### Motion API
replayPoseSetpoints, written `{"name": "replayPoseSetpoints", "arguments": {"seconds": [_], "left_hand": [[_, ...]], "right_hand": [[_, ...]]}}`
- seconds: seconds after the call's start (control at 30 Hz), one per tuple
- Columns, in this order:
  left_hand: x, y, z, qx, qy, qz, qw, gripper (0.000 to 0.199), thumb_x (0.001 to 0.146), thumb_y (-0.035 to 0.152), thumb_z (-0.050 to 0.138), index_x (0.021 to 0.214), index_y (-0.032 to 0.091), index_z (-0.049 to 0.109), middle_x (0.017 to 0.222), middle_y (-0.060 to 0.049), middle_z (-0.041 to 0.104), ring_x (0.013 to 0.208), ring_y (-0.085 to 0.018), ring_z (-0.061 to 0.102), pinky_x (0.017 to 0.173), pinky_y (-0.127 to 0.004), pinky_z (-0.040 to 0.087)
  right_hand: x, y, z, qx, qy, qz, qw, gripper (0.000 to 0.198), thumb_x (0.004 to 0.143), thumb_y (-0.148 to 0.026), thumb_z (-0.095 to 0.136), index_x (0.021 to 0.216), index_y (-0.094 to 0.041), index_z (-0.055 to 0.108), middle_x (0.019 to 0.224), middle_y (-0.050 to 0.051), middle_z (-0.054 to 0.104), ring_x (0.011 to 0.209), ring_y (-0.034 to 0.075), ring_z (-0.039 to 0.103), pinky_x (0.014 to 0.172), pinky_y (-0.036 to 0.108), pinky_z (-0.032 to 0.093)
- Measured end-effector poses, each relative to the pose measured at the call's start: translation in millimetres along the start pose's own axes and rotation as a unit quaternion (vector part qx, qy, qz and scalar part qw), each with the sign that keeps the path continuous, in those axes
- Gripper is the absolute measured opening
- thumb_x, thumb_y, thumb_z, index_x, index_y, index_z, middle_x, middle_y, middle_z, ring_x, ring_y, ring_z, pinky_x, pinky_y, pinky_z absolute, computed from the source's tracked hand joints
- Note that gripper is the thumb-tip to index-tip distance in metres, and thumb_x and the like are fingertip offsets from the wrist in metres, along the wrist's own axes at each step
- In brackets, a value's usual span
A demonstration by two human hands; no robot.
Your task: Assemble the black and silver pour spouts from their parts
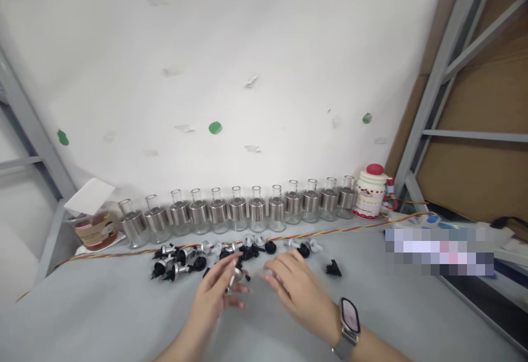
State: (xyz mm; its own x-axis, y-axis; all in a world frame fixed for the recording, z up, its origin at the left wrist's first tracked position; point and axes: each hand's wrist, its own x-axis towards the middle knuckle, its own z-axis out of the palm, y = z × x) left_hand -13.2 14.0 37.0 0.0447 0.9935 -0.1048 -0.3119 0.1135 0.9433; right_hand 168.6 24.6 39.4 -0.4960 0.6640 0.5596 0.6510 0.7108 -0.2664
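Just above the worktop, the person's left hand pinches a small silver fitting between thumb and fingers, its long axis seeming to tilt away and rightward, though blur leaves this uncertain. The right hand hangs apart, to the fitting's right, fingers curled; whether they grip anything cannot be told. Beyond both hands lie loose black-and-silver stoppers, many ahead and leftward; farther out, glass bottles stand in a row.
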Motion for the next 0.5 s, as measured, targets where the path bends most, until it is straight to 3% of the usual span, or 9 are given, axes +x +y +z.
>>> {"name": "replayPoseSetpoints", "arguments": {"seconds": [0.13,0.33,0.5], "left_hand": [[8,7,-14,-0.006,0.094,0.052,0.994,0.04,0.07,0.04,0.058,0.103,0.017,0.056,0.079,-0.004,0.061,0.052,-0.011,0.057,0.042,-0.019,0.039],[17,1,-25,-0.022,0.134,0.062,0.989,0.036,0.07,0.04,0.058,0.099,0.018,0.057,0.079,-0.002,0.059,0.053,-0.01,0.056,0.045,-0.019,0.038],[18,-4,-21,-0.023,0.118,0.049,0.992,0.037,0.069,0.037,0.059,0.099,0.016,0.055,0.078,-0.004,0.06,0.05,-0.011,0.056,0.042,-0.019,0.036]], "right_hand": [[0,7,6,0.016,-0.003,0.089,0.996,0.018,0.085,-0.019,0.04,0.099,-0.019,0.052,0.092,0.006,0.054,0.086,0.019,0.048,0.077,0.033,0.036],[2,3,26,0.033,-0.108,-0.01,0.994,0.039,0.082,-0.013,0.046,0.118,-0.027,0.043,0.115,0.001,0.051,0.102,0.021,0.041,0.086,0.035,0.033],[5,2,37,0.044,-0.127,-0.022,0.991,0.03,0.085,-0.014,0.042,0.113,-0.024,0.048,0.107,0.001,0.057,0.097,0.02,0.044,0.085,0.033,0.033]]}}
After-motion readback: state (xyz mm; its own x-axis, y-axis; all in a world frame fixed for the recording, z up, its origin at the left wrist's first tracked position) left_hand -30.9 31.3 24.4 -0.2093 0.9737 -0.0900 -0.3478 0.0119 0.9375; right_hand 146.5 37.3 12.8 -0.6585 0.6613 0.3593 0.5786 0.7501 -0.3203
